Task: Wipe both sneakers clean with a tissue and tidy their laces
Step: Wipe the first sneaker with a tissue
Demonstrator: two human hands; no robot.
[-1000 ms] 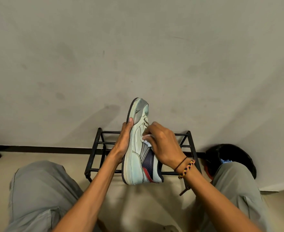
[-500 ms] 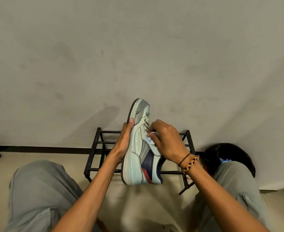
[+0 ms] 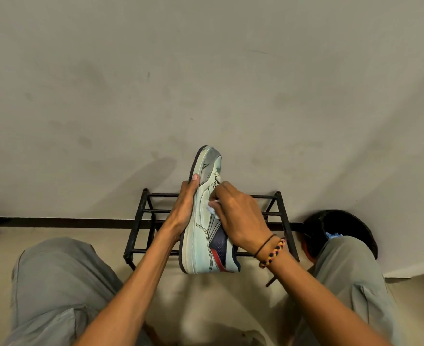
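A pale grey-white sneaker [image 3: 201, 233] with a navy and red heel panel is held up in the air on its side, toe pointing away. My left hand [image 3: 184, 206] grips it along the sole, thumb on the toe edge. My right hand [image 3: 238, 216] pinches a crumpled white tissue [image 3: 212, 207] against the sneaker's side near the laces [image 3: 217, 182]. Most of the tissue is hidden under my fingers. The second sneaker is out of sight.
A low black metal shoe rack [image 3: 279, 216] stands against the wall behind the sneaker. A dark round bin [image 3: 343, 226] holding something blue sits at the right by my right knee. My knees in grey trousers [image 3: 56, 283] flank the beige floor.
My right hand with the tissue has slid up the sneaker's side from the midfoot toward the laces. The left hand and sneaker have stayed almost still.
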